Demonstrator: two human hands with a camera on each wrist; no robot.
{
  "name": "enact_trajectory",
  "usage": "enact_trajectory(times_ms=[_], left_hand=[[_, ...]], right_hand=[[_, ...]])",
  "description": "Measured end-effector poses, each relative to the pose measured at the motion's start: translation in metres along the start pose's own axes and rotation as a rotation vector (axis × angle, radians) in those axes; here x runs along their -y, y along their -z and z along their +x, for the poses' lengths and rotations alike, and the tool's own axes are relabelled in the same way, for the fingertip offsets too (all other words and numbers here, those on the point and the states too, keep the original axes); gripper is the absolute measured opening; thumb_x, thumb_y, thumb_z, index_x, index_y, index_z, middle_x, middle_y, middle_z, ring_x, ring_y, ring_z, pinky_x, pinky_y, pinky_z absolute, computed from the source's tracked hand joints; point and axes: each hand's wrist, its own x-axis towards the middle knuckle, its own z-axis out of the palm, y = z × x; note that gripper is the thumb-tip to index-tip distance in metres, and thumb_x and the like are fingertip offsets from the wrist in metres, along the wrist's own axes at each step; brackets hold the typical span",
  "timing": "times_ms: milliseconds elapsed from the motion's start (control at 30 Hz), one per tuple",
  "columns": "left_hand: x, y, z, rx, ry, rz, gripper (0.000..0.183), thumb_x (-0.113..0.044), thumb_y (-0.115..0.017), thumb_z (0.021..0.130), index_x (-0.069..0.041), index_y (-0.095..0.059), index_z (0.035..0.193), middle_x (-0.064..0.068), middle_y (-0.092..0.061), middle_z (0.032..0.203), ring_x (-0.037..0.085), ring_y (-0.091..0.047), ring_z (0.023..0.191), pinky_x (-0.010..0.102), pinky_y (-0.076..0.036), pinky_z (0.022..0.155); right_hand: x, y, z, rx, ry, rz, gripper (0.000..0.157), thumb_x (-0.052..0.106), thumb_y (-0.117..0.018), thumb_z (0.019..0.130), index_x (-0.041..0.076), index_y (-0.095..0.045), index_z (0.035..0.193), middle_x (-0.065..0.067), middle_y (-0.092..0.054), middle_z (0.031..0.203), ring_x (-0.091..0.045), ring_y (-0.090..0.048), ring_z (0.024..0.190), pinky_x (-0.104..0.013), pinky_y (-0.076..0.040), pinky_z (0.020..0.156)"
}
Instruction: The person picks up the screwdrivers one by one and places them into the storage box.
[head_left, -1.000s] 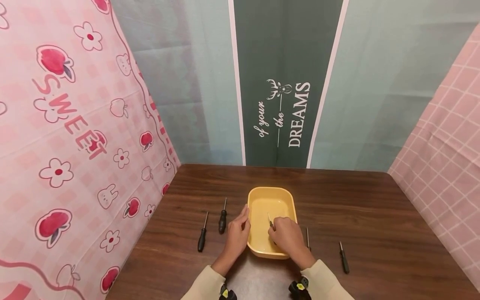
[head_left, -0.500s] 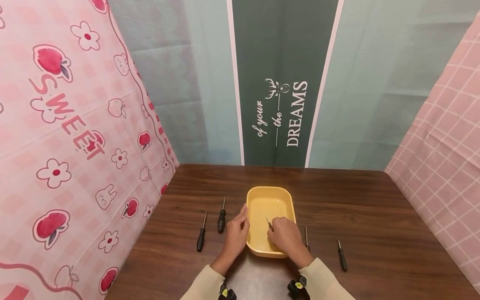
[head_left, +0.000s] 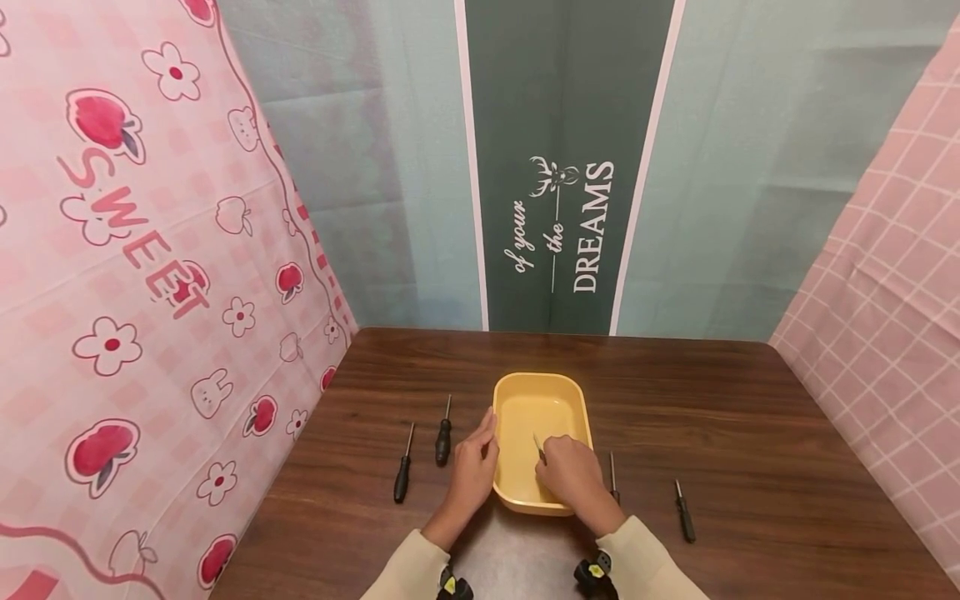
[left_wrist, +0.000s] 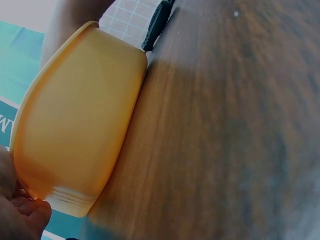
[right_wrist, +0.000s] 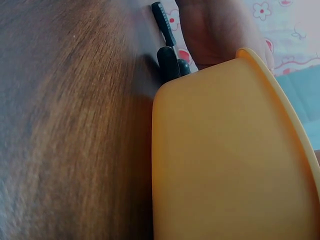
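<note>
A yellow rectangular bin (head_left: 536,385) stands on the wooden table. My left hand (head_left: 472,467) rests against its left side, with the fingers lying along the wall near the rim. In the left wrist view those fingers (left_wrist: 32,215) touch the outside of the bin. My right hand (head_left: 570,471) is curled inside the bin and grips a small screwdriver (head_left: 537,442); only its thin shaft and a bit of dark handle show, pointing up and forward. The palm covers the rest of the handle.
Two black-handled screwdrivers (head_left: 402,475) lie left of the bin. One screwdriver (head_left: 614,475) lies close to the bin's right side, partly hidden by the right wrist. Another screwdriver (head_left: 685,512) lies farther right. Patterned cloths (head_left: 547,100) hang around the table.
The screwdriver's tip has dipped slightly in my right hand. The whole scene has shifted a little to the left in the head view. My left hand stays against the bin.
</note>
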Motion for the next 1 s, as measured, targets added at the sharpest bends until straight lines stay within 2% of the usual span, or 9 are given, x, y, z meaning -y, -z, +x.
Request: enact_trajectory(times_ms=[167,300,633,867,1000], left_hand=[[0.0014,-0.0001,-0.0007,0.014,0.023,-0.013,0.035,0.003,-0.053,0.091,0.007,-0.053,0.126,0.015,-0.048,0.136,0.022,-0.047,0.122,0.036,-0.044,0.093],[0.0011,-0.0004,-0.0004,0.014,0.016,-0.02,0.036,0.004,-0.053,0.091,0.008,-0.053,0.126,0.017,-0.048,0.136,0.024,-0.048,0.122,0.037,-0.045,0.092],[0.0002,-0.0005,0.0003,0.01,0.01,-0.016,0.036,0.005,-0.053,0.09,0.008,-0.053,0.127,0.017,-0.048,0.135,0.025,-0.048,0.122,0.039,-0.045,0.092],[0.0001,-0.0009,-0.0001,0.017,0.033,-0.021,0.036,0.003,-0.052,0.092,0.007,-0.052,0.128,0.016,-0.047,0.137,0.022,-0.047,0.123,0.037,-0.044,0.093],[0.0,-0.0009,0.0004,0.004,0.011,-0.011,0.036,0.005,-0.053,0.09,0.009,-0.053,0.126,0.019,-0.049,0.135,0.025,-0.048,0.122,0.038,-0.046,0.091]], right_hand=[[0.0007,0.0006,-0.0006,0.003,0.002,-0.005,0.033,0.015,-0.062,0.076,0.016,-0.042,0.05,0.004,-0.036,0.048,-0.014,-0.033,0.043,-0.03,-0.027,0.04],[0.0012,0.0005,-0.0005,0.019,-0.011,-0.01,0.034,0.015,-0.062,0.077,0.016,-0.042,0.049,0.004,-0.035,0.048,-0.014,-0.034,0.044,-0.03,-0.027,0.04],[0.0007,-0.0009,0.0001,0.015,-0.01,-0.024,0.034,0.014,-0.06,0.077,0.016,-0.041,0.049,0.005,-0.031,0.047,-0.014,-0.031,0.043,-0.029,-0.026,0.04],[0.0008,-0.0013,0.0,0.015,-0.005,-0.041,0.034,0.016,-0.061,0.077,0.015,-0.042,0.05,0.005,-0.032,0.048,-0.014,-0.031,0.043,-0.029,-0.026,0.04],[0.0015,-0.0008,0.0001,0.014,0.005,-0.047,0.034,0.016,-0.062,0.078,0.015,-0.042,0.05,0.004,-0.033,0.049,-0.014,-0.032,0.043,-0.029,-0.026,0.04]])
